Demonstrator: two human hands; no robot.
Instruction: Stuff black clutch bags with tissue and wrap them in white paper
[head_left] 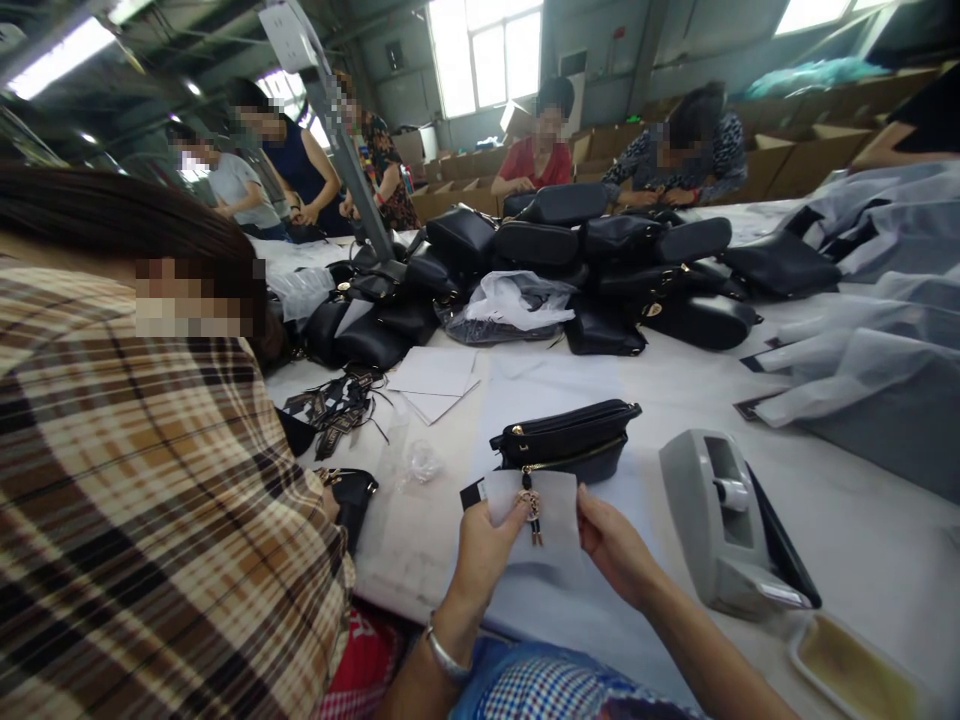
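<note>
on the table, white sheet partly hides black bag.

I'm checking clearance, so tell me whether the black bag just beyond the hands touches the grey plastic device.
Apart: in the head view, a strip of pale surface shows between the black bag and the grey plastic device to its right.

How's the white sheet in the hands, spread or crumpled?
Spread: the white sheet shows a smooth face between the left hand and right hand, gold charm over it. Can't tell if it's doubled.
</note>
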